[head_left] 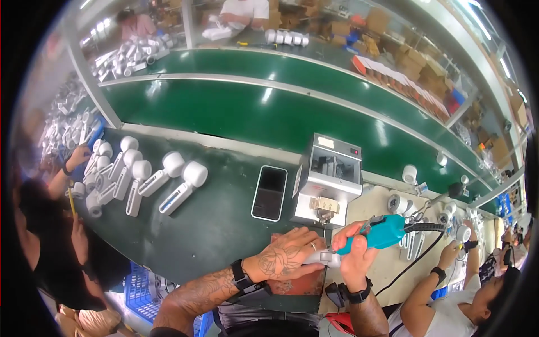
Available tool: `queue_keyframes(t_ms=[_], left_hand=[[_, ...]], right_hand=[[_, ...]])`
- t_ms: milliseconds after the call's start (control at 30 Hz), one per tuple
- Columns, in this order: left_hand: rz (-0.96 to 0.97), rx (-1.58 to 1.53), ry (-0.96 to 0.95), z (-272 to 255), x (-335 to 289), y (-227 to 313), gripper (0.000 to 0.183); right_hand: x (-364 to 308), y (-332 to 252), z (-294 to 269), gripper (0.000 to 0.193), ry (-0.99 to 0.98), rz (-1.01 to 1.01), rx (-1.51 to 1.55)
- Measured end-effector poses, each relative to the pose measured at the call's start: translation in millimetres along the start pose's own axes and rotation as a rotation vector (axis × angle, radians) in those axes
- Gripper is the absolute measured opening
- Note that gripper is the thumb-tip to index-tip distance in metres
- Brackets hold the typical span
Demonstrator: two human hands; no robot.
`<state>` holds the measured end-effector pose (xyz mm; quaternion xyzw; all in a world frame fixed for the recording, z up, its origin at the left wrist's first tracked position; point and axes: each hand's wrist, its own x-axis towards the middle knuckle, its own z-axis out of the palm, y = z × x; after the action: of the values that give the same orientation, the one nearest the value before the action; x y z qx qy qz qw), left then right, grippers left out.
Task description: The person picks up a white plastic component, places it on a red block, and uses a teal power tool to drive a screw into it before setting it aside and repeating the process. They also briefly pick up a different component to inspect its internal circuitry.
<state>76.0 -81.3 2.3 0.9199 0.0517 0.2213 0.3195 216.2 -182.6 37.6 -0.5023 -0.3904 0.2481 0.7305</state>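
Observation:
My left hand (286,255) lies over a white handheld device (324,258), its fingers closed round it and pressing it down near the table's front edge. Much of that device is hidden under the hand. My right hand (357,257) grips a teal electric screwdriver (382,232), held slanting with its tip down at the white device. Whether the tip touches a screw cannot be made out. A reddish-brown mat (296,284) lies beneath my hands. Just beyond them stands a grey screw feeder machine (328,178) with a clear window.
A dark phone (270,192) lies left of the machine. Several white round-headed devices (184,187) cover the table's left part. More devices (416,205) lie right, where a co-worker (443,295) sits. Another person works at left. A blue basket (140,295) stands below. The screwdriver's black cable (410,273) hangs right.

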Motion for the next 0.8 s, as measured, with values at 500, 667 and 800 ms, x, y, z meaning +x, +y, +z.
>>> queue_keyframes(t_ms=[500,667,800], left_hand=[[0.008,-0.051,0.016,-1,0,-1,0.040],[-0.050,-0.041,-0.028,-2,2,2,0.042],[-0.064,-0.038,-0.017,-4,1,1,0.041]], right_hand=[[4,-29,-48,0.054,0.402,-0.269,-0.137],[11,-6,-60,0.049,0.386,-0.318,-0.319],[15,5,-57,0.050,0.377,-0.294,-0.320]])
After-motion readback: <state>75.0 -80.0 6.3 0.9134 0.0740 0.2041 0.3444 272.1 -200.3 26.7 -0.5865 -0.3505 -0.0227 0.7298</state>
